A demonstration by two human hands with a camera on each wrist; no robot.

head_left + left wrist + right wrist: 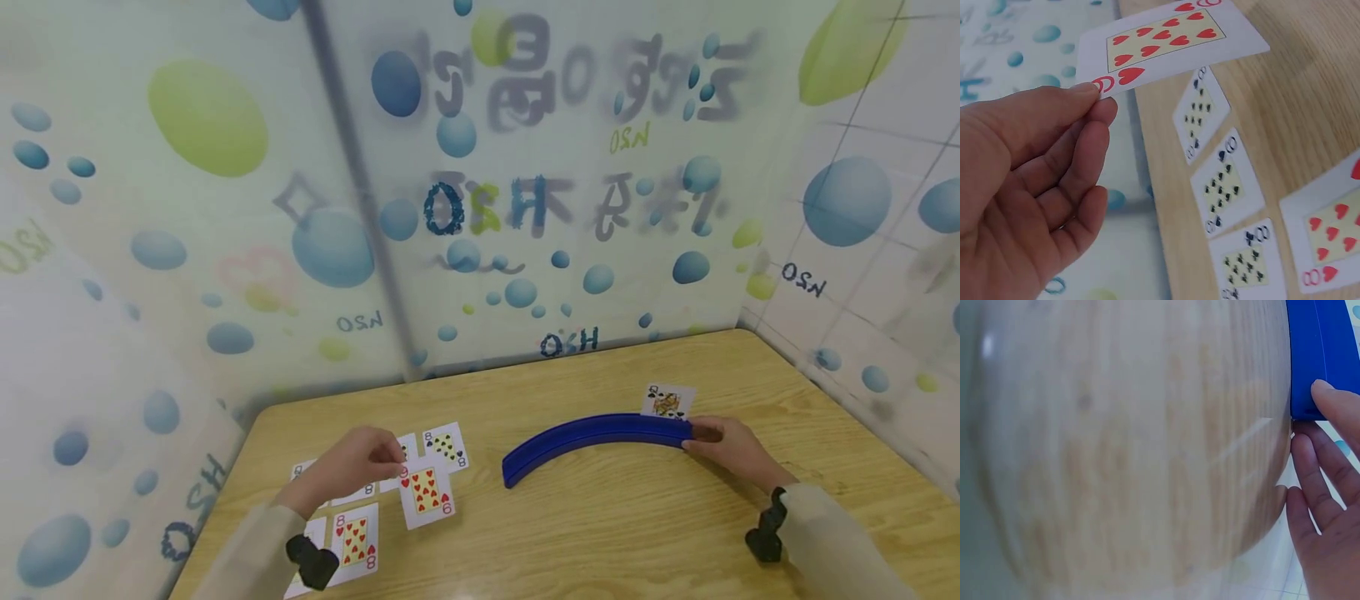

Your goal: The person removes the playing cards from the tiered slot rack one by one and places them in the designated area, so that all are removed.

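Observation:
My left hand pinches a nine of hearts by one corner, between thumb and fingertips. In the left wrist view that card is held face up above the table. My right hand grips the right end of a curved blue card holder, its thumb on the blue surface. Near that end, a black-suited queen stands upright in the holder. Several cards lie face up below and beside the left hand, among them a black eight and an eight of hearts.
The wooden table meets a wall with blue and green bubble patterns along its back. Another patterned wall rises beyond the table's right side. The loose cards are grouped at the table's left, with the holder to their right.

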